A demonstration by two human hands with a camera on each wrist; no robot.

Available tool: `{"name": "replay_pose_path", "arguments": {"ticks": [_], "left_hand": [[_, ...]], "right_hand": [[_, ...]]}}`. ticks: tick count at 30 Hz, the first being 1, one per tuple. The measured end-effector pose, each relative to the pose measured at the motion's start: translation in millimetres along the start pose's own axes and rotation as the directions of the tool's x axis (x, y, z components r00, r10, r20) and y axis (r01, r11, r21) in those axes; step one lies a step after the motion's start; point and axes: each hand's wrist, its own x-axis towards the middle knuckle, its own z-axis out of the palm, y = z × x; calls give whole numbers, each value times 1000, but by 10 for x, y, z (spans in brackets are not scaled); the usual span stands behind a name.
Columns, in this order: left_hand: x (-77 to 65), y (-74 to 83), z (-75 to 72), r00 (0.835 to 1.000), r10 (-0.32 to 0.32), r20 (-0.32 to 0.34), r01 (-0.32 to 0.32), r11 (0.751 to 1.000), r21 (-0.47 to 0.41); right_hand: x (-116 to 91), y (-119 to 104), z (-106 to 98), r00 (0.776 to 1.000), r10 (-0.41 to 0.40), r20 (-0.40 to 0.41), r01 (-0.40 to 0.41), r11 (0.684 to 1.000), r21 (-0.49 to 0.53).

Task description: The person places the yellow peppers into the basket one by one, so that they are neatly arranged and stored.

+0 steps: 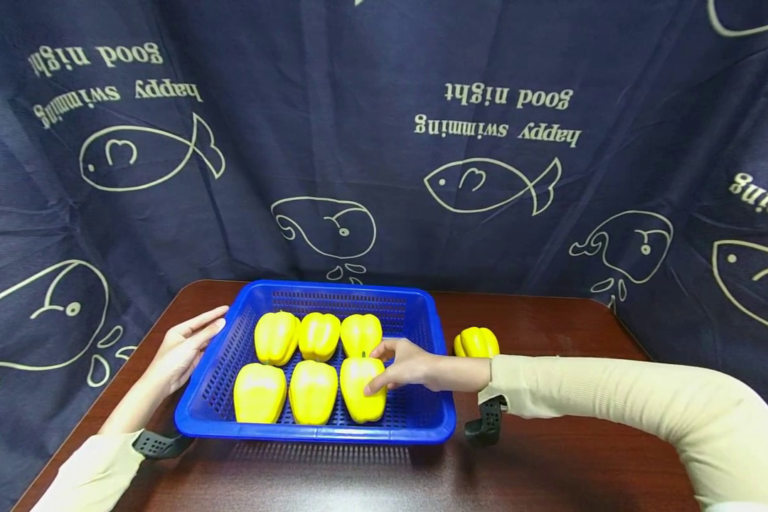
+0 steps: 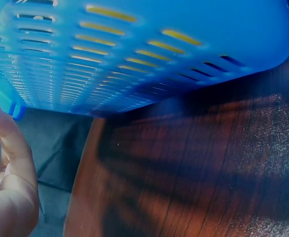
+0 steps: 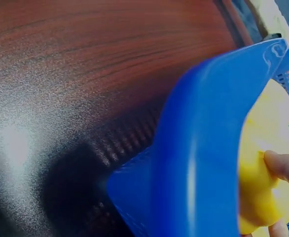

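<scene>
A blue plastic basket (image 1: 313, 432) with slotted walls holds several yellow bell peppers (image 1: 276, 338) in two rows. Inside its front right corner, my right hand (image 1: 404, 364) grips a yellow bell pepper (image 1: 362, 398) between thumb and fingers, the thumb lying on the pepper's side. In the right wrist view the thumb and fingertips show against the yellow skin (image 3: 263, 182), past the basket's rim. At the basket's left side is my left hand (image 1: 182, 350), fingers fairly straight, fingertips right at the rim. The left wrist view shows this hand (image 2: 11, 168) beside the slotted wall.
Another yellow bell pepper (image 1: 476, 343) lies on the table outside the basket, to its right and partly behind the right forearm. The dark red-brown wooden table (image 1: 550, 455) ends at a dark blue curtain (image 1: 384, 142) with white fish and whale drawings.
</scene>
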Motion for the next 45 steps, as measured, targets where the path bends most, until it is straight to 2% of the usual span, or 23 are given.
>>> {"name": "replay_pose_path", "arguments": {"ticks": [9, 28, 39, 45], "left_hand": [[6, 1, 2, 1000, -3, -13, 3, 999, 49], [-5, 7, 6, 1000, -11, -14, 12, 1000, 26], [11, -11, -13, 1000, -10, -14, 10, 1000, 15], [3, -3, 7, 1000, 0, -1, 0, 1000, 4]], "right_hand": [[26, 17, 20, 999, 31, 43, -31, 1000, 0], [116, 54, 96, 994, 80, 72, -89, 988, 128], [127, 72, 87, 996, 49, 69, -54, 995, 81], [122, 71, 66, 997, 29, 70, -29, 1000, 4]]}}
